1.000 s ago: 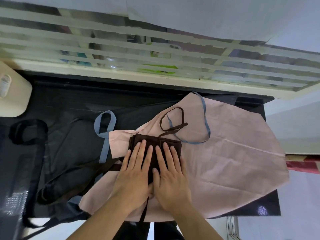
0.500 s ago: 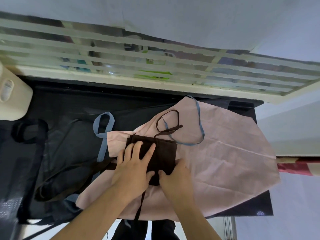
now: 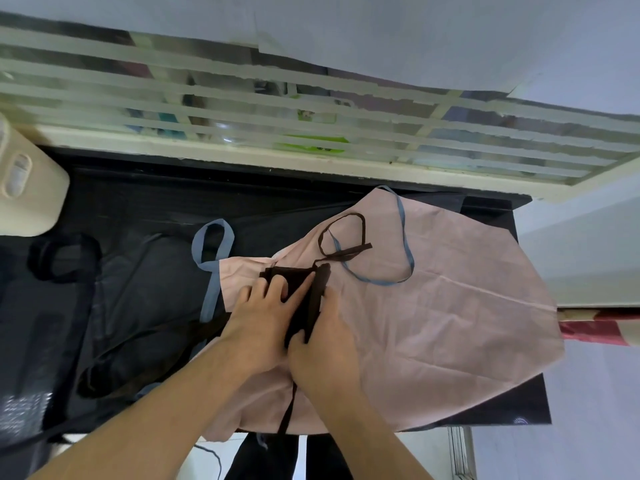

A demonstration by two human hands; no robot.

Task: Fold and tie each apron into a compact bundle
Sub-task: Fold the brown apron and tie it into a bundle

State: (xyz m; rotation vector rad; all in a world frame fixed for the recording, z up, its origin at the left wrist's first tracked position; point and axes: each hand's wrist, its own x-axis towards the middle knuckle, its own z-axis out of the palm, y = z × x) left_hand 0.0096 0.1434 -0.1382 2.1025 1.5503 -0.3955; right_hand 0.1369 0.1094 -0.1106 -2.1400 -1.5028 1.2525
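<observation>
Head view, left hand [image 3: 263,318] flat on brown apron [image 3: 301,292], right hand [image 3: 323,344] gripping its raised edge

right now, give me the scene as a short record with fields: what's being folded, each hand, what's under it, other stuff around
being folded: brown apron, a small dark wad, right edge lifted
left hand: flat on the wad, fingers straight
right hand: grips the wad's right edge
loose tie: brown strap loop beyond the wad
underneath: pink apron spread flat, with blue strap
left of it: dark apron spread out
surface: black table
</observation>
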